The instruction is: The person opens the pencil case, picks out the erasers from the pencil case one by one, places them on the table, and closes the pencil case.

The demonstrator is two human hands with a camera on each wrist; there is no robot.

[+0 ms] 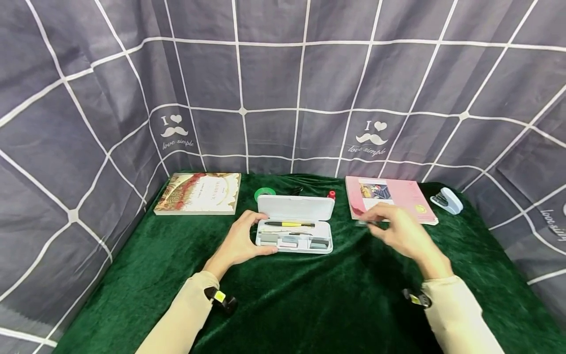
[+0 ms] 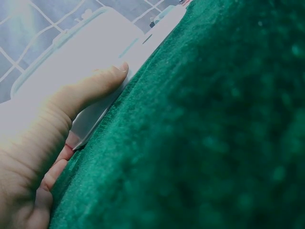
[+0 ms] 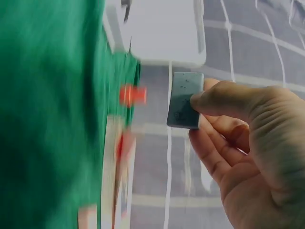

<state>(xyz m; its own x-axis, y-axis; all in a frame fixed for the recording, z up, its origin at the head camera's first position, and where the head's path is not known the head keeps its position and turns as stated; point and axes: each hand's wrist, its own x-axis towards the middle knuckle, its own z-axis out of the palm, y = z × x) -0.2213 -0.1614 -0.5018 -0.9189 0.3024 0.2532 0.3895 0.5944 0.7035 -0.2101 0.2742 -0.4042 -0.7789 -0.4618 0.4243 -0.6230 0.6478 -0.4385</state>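
Note:
An open white pencil case [image 1: 295,223] lies mid-table on the green velvet cloth [image 1: 309,295], with a yellow-and-black pen [image 1: 289,224] and small grey blocks inside. My left hand [image 1: 240,242] grips the case's left end, thumb on its front edge; in the left wrist view the thumb [image 2: 95,86] presses the white case [image 2: 71,52]. My right hand [image 1: 398,228] hovers right of the case and pinches a small grey-green rectangular block [image 3: 185,100] between thumb and fingers [image 3: 228,102].
A cream and red book [image 1: 199,192] lies at the back left, a pink book [image 1: 389,196] at the back right. A blue-white stapler [image 1: 446,200] sits far right. Green tape roll [image 1: 264,192] and a red item [image 1: 331,194] lie behind the case. Grey checked fabric walls surround the table.

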